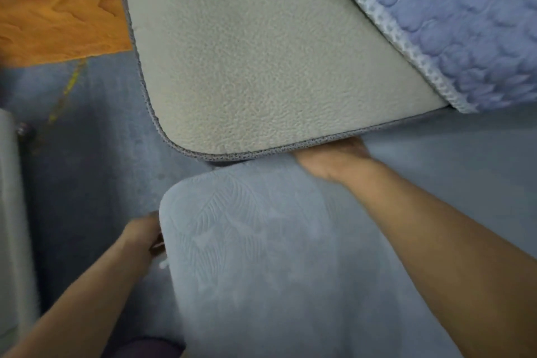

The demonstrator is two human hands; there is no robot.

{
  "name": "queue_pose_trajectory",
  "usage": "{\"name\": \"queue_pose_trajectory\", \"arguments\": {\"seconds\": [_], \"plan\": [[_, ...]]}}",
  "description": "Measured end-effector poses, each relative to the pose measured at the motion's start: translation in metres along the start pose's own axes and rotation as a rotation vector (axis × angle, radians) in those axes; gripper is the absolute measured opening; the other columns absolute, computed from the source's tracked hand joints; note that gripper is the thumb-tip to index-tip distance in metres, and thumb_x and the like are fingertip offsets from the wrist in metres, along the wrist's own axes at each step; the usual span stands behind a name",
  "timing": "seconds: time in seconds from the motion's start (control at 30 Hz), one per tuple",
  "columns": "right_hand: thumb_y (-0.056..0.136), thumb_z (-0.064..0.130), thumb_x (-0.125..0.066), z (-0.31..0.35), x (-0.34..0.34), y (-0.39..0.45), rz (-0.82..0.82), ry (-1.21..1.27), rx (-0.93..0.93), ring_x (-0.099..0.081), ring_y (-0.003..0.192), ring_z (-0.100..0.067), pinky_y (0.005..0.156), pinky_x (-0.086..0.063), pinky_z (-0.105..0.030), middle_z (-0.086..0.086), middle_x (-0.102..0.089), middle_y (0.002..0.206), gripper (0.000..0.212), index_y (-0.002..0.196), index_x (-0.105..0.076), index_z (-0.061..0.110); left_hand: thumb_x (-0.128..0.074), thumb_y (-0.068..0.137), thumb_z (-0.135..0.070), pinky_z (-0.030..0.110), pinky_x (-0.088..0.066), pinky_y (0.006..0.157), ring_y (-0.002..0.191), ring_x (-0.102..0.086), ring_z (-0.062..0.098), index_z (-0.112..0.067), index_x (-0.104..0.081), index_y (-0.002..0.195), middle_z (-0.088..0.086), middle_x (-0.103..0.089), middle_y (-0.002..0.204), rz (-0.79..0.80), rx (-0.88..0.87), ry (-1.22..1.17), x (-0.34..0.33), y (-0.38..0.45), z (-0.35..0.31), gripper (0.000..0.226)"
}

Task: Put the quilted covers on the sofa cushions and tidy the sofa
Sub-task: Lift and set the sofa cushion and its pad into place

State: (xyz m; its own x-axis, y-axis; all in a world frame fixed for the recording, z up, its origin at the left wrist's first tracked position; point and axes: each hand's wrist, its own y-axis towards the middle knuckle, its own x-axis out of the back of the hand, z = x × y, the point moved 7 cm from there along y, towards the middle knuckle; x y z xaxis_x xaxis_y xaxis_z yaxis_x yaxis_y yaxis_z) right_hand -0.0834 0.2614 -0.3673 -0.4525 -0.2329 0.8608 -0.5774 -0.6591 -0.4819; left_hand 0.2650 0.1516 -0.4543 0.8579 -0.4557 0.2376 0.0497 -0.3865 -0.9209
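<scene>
Reaching under the lifted pad, the right hand (334,158) has its fingers hidden beneath the grey mesh-bound edge just right of centre, so whether they are spread, curled or gripping cannot be told; only the back of the hand and the wrist show. At lower left, the left hand (146,234) meets the rounded corner of the pale blue quilted cover (255,256), whose leaf stitching fills the lower middle of the frame. Its fingers (157,247) look curled at that corner as if pinching the edge, though blur makes this uncertain.

The cream textured pad (261,52), its underside turned up, spans the upper centre. A periwinkle quilted cover (465,23) with a white mesh border overlaps its upper right. Blue sofa fabric (450,168) lies below and to the sides, and orange wood flooring (58,3) shows at upper left.

The step seems to be tucking or sliding the pale blue cover under the raised pad. To do it well, I would judge that the right hand should hold the pad's edge high enough for the cover to pass without bunching, while the left feeds the corner forward flat. Aligning the two rounded corners before lowering should avoid a later redo; a fold trapped underneath is the likely fault.
</scene>
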Motion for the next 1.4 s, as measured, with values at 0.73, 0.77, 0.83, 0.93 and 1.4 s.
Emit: {"name": "queue_pose_trajectory", "arguments": {"seconds": [0.73,0.77,0.83,0.93,1.4], "plan": [[0.093,0.058,-0.017,-0.123,0.034,-0.027,-0.143,-0.173,-0.162,-0.037,0.135,-0.026,0.117,-0.019,-0.043,-0.009,-0.053,0.141,0.065,0.135,-0.055,0.025,-0.018,0.099,-0.064,0.038,-0.047,0.098,0.117,-0.062,0.032,-0.016,-0.06,0.12,0.011,-0.068,0.121,-0.101,-1.071,1.565,-0.226,-0.146,-0.103,0.067],[0.094,0.058,-0.018,-0.131,0.038,-0.028,-0.172,-0.172,-0.137,-0.039,0.135,-0.026,0.117,-0.02,-0.043,-0.008,-0.054,0.141,0.064,0.134,-0.056,0.025,-0.018,0.099,-0.064,0.038,-0.047,0.098,0.117,-0.061,0.031,-0.015,-0.061,0.119,0.011,-0.068,0.121,-0.101,-1.075,1.57,-0.225,-0.147,-0.104,0.068],[0.096,0.055,-0.021,-0.158,0.045,-0.037,-0.265,-0.244,-0.157,-0.042,0.131,-0.028,0.115,-0.023,-0.045,-0.009,-0.057,0.136,0.058,0.128,-0.059,0.025,-0.019,0.099,-0.064,0.037,-0.047,0.098,0.116,-0.062,0.031,-0.015,-0.063,0.118,0.01,-0.069,0.119,-0.139,-1.119,1.58,-0.226,-0.151,-0.105,0.069],[0.09,0.053,-0.014,-0.191,0.05,-0.032,-0.293,-0.262,-0.308,-0.046,0.125,-0.031,0.109,-0.029,-0.046,-0.01,-0.058,0.133,0.065,0.124,-0.061,0.025,-0.019,0.097,-0.066,0.038,-0.046,0.099,0.116,-0.062,0.031,-0.015,-0.063,0.117,0.011,-0.069,0.118,-0.186,-1.133,1.611,-0.227,-0.152,-0.104,0.071],[0.098,0.044,-0.034,-0.115,0.005,-0.102,-0.428,-0.033,-0.252,-0.022,0.148,-0.031,0.119,-0.013,-0.054,-0.008,-0.032,0.157,0.056,0.149,-0.038,0.021,-0.051,0.091,-0.044,0.047,-0.021,0.119,0.141,-0.031,0.038,-0.013,-0.038,0.15,0.018,-0.034,0.151,-0.236,-1.11,0.913,-0.107,-0.177,-0.029,0.068]]}}
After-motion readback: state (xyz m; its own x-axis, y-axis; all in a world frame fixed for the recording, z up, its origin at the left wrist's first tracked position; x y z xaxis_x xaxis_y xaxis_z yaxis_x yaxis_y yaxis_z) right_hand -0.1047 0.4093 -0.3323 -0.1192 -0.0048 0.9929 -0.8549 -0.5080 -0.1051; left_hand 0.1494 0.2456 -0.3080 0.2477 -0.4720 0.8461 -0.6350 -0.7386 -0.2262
